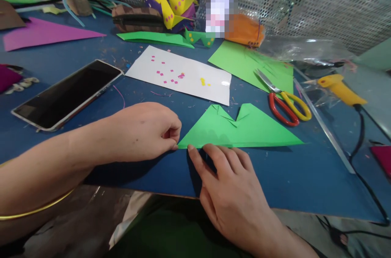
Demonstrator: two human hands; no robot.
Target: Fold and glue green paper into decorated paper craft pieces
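Hands (235, 193) on cluttered blue table (293, 180).

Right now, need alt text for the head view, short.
Two bare hands press the near edge of a folded green paper on a blue table: left hand pinches its left tip, right hand beside it. Scissors and phone lie nearby.

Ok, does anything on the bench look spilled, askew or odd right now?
Small pink and yellow paper squares lie scattered over the white sheet, and tiny scraps dot the blue table. The scissors lie open. The green folded paper lies flat, with the left hand and right hand at its near edge. Nothing looks damaged.
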